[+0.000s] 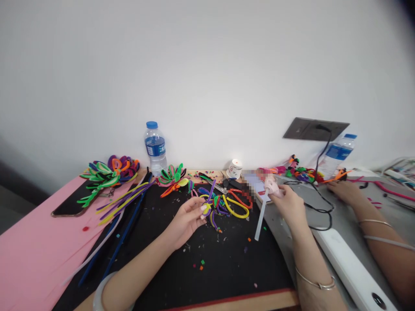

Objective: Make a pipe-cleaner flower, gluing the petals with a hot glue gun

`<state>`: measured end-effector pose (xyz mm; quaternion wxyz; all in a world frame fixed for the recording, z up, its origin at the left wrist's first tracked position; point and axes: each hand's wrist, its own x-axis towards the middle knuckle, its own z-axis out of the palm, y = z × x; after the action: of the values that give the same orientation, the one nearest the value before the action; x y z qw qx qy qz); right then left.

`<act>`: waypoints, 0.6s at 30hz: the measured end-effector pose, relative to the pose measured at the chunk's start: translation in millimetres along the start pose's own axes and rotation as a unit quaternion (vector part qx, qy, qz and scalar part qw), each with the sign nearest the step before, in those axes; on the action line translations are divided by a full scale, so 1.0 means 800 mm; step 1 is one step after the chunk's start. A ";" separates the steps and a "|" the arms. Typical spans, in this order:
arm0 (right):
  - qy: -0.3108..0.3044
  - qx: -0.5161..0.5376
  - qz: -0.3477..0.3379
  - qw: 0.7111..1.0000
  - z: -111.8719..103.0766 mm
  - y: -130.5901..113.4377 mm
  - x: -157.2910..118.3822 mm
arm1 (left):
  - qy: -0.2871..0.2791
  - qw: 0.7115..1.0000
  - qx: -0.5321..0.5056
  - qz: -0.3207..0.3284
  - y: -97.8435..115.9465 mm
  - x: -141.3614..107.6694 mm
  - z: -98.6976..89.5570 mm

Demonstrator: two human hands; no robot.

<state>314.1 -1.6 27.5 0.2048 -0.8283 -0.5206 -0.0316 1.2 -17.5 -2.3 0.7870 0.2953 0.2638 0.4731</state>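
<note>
My left hand pinches a small coiled piece of yellow and purple pipe cleaner between thumb and fingers, above a black mat. In my right hand is a pink hot glue gun; a translucent glue stick sticks out of it and slants down toward me. Just beyond my left hand lie bent pipe cleaners, among them a yellow loop and a red-orange loop. Scissors rest behind them, partly covered.
Purple and yellow pipe cleaners, a phone and pipe-cleaner flowers lie left. Water bottles and a white cup-shaped spool stand by the wall. Right: another person's hand, a black cable, a white bar-shaped device.
</note>
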 end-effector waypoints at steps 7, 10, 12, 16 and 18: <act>-0.064 -0.080 0.095 0.990 -0.013 0.069 0.016 | -0.003 1.000 -0.004 -0.002 0.000 0.001 0.000; -0.086 -0.081 0.112 0.987 -0.015 0.081 0.017 | -0.002 1.000 -0.005 -0.004 0.001 0.000 0.000; -0.093 -0.078 0.119 0.985 -0.016 0.083 0.017 | 0.000 1.000 -0.006 -0.006 0.001 0.000 0.001; -0.096 -0.071 0.127 0.985 -0.016 0.087 0.019 | 0.001 1.000 -0.009 -0.005 0.001 -0.001 0.002; -0.094 -0.070 0.131 0.984 -0.016 0.090 0.020 | -0.003 1.000 -0.009 -0.006 0.000 0.000 0.001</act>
<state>386.3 -19.6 21.5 0.0985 -0.9009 -0.4211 0.0372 1.9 -17.8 -1.8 0.7931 0.2878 0.2588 0.4704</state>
